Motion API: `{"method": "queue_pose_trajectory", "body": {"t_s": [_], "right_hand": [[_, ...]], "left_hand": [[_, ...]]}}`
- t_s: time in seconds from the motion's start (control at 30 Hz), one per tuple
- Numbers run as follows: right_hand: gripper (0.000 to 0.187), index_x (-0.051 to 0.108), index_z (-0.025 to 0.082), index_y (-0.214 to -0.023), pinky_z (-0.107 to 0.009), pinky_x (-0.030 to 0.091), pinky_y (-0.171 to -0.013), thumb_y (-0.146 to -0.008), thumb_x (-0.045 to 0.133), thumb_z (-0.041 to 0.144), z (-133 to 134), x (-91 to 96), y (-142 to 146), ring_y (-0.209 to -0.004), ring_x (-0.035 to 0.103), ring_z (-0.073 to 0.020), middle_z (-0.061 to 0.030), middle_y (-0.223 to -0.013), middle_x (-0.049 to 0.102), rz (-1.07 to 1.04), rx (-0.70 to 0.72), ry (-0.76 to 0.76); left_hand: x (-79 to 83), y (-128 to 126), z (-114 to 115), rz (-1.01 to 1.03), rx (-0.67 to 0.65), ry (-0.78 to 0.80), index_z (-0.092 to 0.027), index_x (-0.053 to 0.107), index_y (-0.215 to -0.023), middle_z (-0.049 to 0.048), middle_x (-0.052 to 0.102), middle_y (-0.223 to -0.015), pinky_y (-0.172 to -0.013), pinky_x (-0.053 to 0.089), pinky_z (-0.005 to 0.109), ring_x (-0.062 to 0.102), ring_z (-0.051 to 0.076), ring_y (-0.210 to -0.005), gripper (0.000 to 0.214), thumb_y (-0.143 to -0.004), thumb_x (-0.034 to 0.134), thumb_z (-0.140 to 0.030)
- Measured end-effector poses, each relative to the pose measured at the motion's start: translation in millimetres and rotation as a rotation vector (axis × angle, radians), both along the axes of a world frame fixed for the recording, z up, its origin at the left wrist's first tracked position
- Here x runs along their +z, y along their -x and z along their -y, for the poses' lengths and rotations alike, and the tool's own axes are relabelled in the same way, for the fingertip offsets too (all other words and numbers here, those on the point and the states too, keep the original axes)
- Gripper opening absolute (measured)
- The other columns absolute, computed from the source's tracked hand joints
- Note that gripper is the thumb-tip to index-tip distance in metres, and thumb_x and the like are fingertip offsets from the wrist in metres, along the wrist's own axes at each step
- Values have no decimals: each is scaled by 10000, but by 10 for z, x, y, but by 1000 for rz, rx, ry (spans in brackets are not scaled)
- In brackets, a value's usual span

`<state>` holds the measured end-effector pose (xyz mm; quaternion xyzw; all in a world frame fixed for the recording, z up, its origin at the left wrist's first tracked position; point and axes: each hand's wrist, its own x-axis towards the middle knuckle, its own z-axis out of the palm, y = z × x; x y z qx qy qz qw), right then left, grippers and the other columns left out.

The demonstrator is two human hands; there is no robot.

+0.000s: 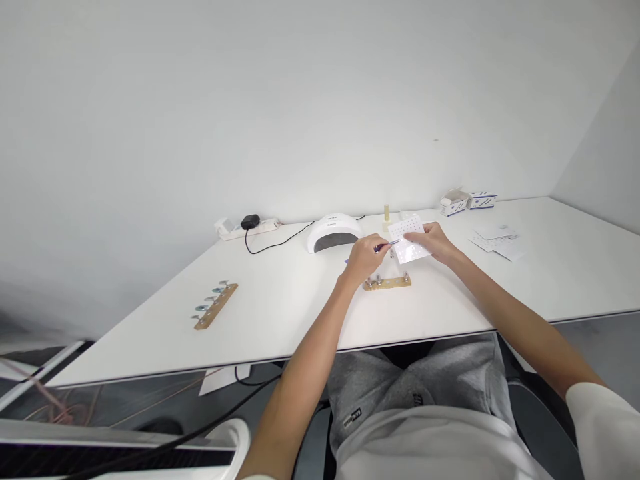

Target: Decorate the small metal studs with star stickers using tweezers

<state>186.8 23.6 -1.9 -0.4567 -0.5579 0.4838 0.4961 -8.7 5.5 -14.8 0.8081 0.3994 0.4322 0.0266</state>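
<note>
Scanning from the left, we find a wooden strip (215,305) with small metal pieces, too small to identify, near the front edge of the table (280,320), with open tabletop around it. Behind it a power strip (249,227) sits against the wall, its cable running to a white domed lamp (334,233). Our left hand (367,257) is pinched around a slim tool (389,246), possibly tweezers, whose tip reaches the dotted sheet (411,241). Below lies a second wooden strip (387,283), partly hidden by that hand. Our right hand (436,241) grips the sheet's right edge, holding it above the table. Farther right are loose papers (497,240) and two small boxes (467,201), with open surface beyond them.
</note>
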Motion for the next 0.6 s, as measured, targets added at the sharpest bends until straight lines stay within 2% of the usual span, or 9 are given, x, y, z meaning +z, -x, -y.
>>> {"method": "queue_pose_trajectory", "body": {"t_s": [0.27, 0.6], "right_hand": [[179, 685, 120, -640, -225, 460, -503, -557, 764, 258, 23, 32, 0, -605, 629, -161, -50, -670, 691, 16, -22, 9], [176, 676, 128, -626, -222, 453, -477, -583, 742, 285, -41, -44, -22, -575, 627, -165, -50, -649, 684, 74, -6, -29]], "left_hand": [[-6, 26, -19, 8, 17, -13, -182, 671, -709, 14, 628, -683, -576, 411, 251, 534, 113, -601, 190, -854, 568, -250], [-22, 26, -26, -95, 40, -31, -179, 679, -735, 17, 629, -697, -588, 398, 253, 536, 115, -613, 189, -867, 557, -238]]}}
